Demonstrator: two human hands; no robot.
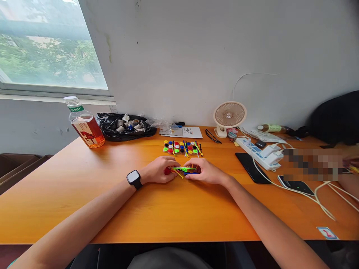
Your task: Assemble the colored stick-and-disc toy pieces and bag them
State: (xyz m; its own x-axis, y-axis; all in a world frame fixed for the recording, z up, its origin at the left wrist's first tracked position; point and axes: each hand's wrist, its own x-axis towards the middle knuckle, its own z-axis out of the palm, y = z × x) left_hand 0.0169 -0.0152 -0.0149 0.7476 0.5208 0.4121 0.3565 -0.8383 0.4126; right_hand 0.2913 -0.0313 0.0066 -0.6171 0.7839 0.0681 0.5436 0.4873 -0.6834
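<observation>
Between my two hands, low over the wooden table, is a small bundle of coloured plastic sticks and round pieces, in green, yellow, blue and red. My left hand grips its left end, with a red round piece near the fingertips. The right end, with blue and dark parts, is held by my right hand. Fingers of both hands are curled and partly cover the bundle. Just beyond lie flat sets of coloured discs and thin sticks, laid side by side. A watch is on my left wrist.
A tea bottle stands at the left beside a black plastic bag of scraps. At the back are papers and a small fan. A power strip, a black tablet-like slab, a phone and cables lie right, near another person's arm.
</observation>
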